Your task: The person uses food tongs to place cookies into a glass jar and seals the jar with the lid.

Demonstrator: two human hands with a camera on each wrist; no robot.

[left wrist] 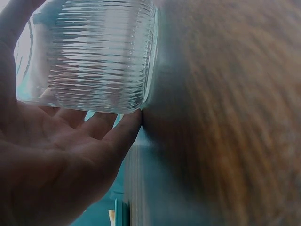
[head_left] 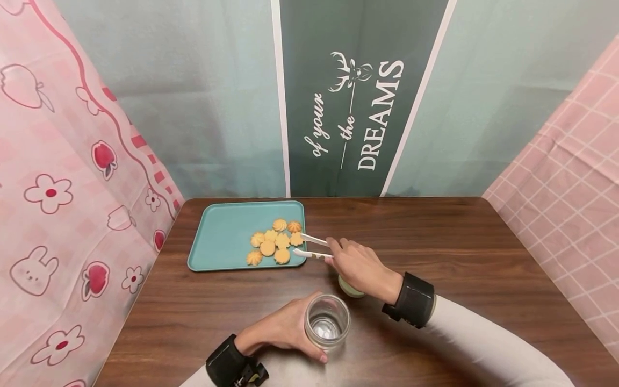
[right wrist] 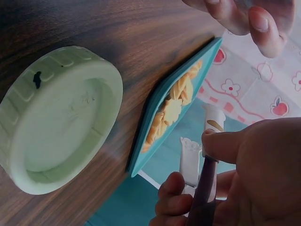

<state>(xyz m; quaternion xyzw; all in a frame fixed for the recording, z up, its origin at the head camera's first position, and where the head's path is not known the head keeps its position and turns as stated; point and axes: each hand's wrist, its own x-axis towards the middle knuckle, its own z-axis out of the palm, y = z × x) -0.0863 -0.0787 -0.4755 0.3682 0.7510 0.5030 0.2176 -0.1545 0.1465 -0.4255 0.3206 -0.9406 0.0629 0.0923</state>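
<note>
My left hand (head_left: 289, 326) is curled round a clear glass jar (head_left: 327, 321), which stands upright on the table and has no lid on. Ribbed glass of the jar (left wrist: 99, 52) shows in the left wrist view. My right hand (head_left: 361, 267) grips white tongs (head_left: 315, 255) with their two arms spread apart. The tips of the tongs reach over the right edge of a teal tray (head_left: 220, 236), close to a pile of golden cookies (head_left: 268, 247). In the right wrist view, thumb and fingers pinch the tongs (right wrist: 190, 162); nothing shows between the tips.
A pale green lid (right wrist: 70, 117) lies on the wooden table (head_left: 416, 231), partly hidden under my right hand in the head view. Behind the table hangs a green curtain (head_left: 203, 107). Pink cloths (head_left: 72, 177) flank both sides.
</note>
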